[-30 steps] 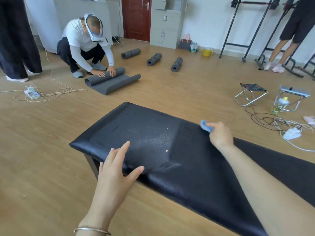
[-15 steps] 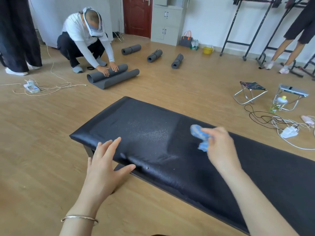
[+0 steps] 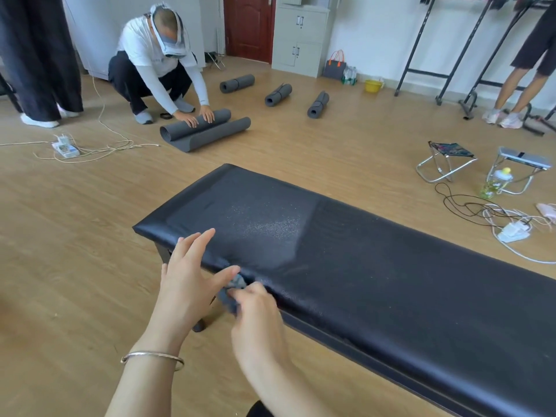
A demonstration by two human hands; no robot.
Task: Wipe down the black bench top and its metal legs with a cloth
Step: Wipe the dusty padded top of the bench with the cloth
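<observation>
The counter (image 3: pixel 391 266) runs across the floor (image 3: pixel 75 266) from the centre to the lower right. At its near edge, by the left end, the left hand (image 3: pixel 186 278) and right hand (image 3: pixel 255 311) meet, with the cloth (image 3: pixel 231 293) between them. Behind the counter a crouching person (image 3: pixel 150 55) leans over a half-rolled mat (image 3: pixel 204 127), and three rolled mats (image 3: pixel 278 94) lie to its right. Two folding stools (image 3: pixel 448 159) stand at far right, with a bottle (image 3: pixel 496 182) beside them.

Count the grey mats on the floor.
4. Rolled in a row: left mat, middle mat, right mat. The fourth mat, half rolled, lies before the crouching person. Others may be hidden.
</observation>
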